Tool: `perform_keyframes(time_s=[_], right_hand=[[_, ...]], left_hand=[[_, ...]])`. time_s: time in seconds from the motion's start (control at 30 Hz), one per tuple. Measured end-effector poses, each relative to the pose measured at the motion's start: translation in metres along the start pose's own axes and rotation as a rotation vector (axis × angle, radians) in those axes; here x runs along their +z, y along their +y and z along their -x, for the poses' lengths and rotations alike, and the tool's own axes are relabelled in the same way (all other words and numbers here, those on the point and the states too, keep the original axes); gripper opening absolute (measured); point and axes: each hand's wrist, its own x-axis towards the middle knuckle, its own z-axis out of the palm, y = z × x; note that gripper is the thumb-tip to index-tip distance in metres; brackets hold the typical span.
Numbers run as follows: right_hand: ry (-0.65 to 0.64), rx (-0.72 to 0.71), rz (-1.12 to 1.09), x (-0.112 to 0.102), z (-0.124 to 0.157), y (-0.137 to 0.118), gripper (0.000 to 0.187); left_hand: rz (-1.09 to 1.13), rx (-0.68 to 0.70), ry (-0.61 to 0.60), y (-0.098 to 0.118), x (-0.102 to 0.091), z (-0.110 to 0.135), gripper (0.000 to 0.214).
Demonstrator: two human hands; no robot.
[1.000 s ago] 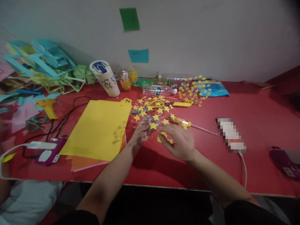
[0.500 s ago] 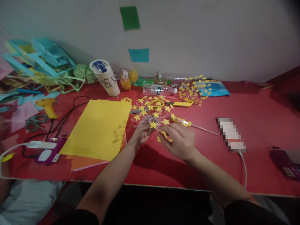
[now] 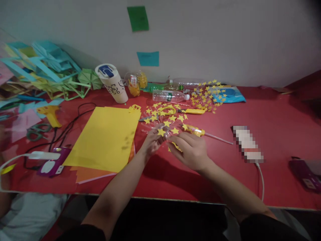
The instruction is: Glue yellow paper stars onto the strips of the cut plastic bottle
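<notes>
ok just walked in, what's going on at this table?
A person's left hand holds a clear plastic piece with yellow stars. The right hand is at its near right edge; contact is unclear. A similar starred piece sits farther back; a yellow sheet lies left.

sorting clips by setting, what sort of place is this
Probably a craft workspace: stacked coloured paper, a yellow glue gun and folded-paper shapes share the red table.
</notes>
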Motion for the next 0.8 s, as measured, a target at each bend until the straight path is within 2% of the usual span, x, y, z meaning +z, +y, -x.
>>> perform_keyframes(time_s=[0.13, 0.23, 0.3, 0.4, 0.5, 0.63, 0.8], right_hand=[[-0.066, -0.099, -0.036, -0.0054, -0.0023, 0.0017, 0.023], [-0.118, -0.17, 0.009, -0.0039, -0.0022, 0.0022, 0.019], [-0.126, -0.187, 0.013, -0.0015, -0.0016, 0.0017, 0.024], [-0.094, -0.179, -0.026, -0.0001, -0.0006, 0.0, 0.027], [-0.043, -0.159, -0.057, -0.002, -0.0001, -0.0014, 0.02], [0.018, -0.117, -0.112, -0.0043, 0.0011, -0.0002, 0.013], [0.098, -0.094, -0.168, -0.0025, 0.0042, 0.0022, 0.016]], left_hand=[[-0.007, 0.016, -0.02, 0.0012, -0.0017, -0.0012, 0.022], [-0.01, 0.016, -0.032, 0.0016, -0.004, -0.002, 0.021], [-0.011, 0.014, -0.034, 0.0024, -0.0041, -0.0016, 0.023], [-0.015, 0.009, -0.036, 0.0042, -0.002, 0.0001, 0.026], [-0.008, 0.008, -0.022, 0.005, 0.0004, 0.0017, 0.026], [0.013, 0.008, 0.004, 0.0029, 0.0014, 0.002, 0.039], [0.008, -0.023, -0.009, -0.0007, -0.0002, 0.0006, 0.034]])
